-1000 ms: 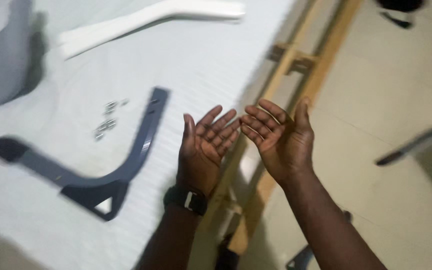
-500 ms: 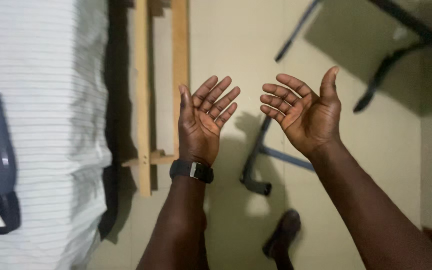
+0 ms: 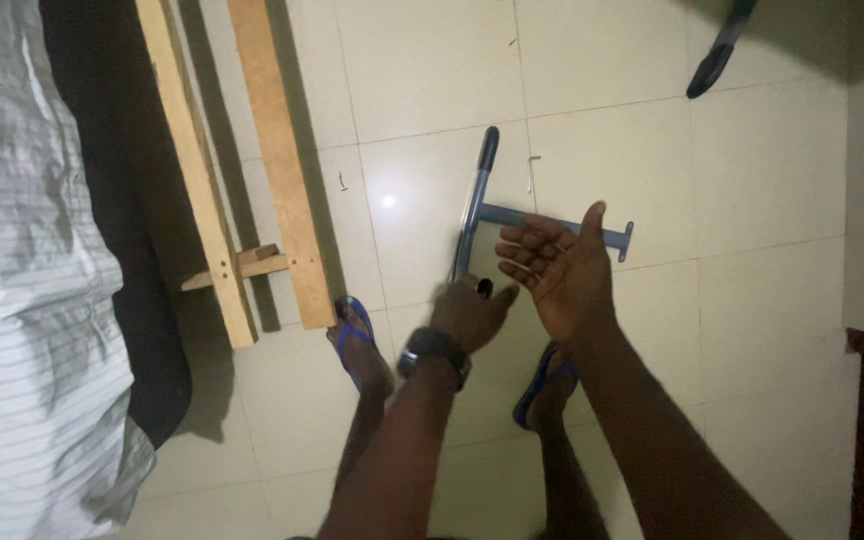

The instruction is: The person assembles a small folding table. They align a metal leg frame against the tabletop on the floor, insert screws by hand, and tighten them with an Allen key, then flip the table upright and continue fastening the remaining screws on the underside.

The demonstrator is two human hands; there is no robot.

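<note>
We're looking straight down at the pale tiled floor [image 3: 752, 300], and our left hand [image 3: 469, 312] is down low, fingers curled over the near end of a grey-blue metal tube frame with a crossbar [image 3: 512, 213] — it looks closed on the tube, though the back of the hand hides the grip itself. Our right hand [image 3: 562, 268] hovers just beside it, palm up, fingers spread and holding nothing. The frame lies flat on the floor, between our feet and the far tiles, its black-capped end pointing away from us. A dark wristwatch [image 3: 434, 351] sits on the left wrist. Blue flip-flop sandals [image 3: 352, 335] are on both feet. To the left — a light wooden bed frame [image 3: 277, 170] and a striped white bedsheet [image 3: 22, 330].
</note>
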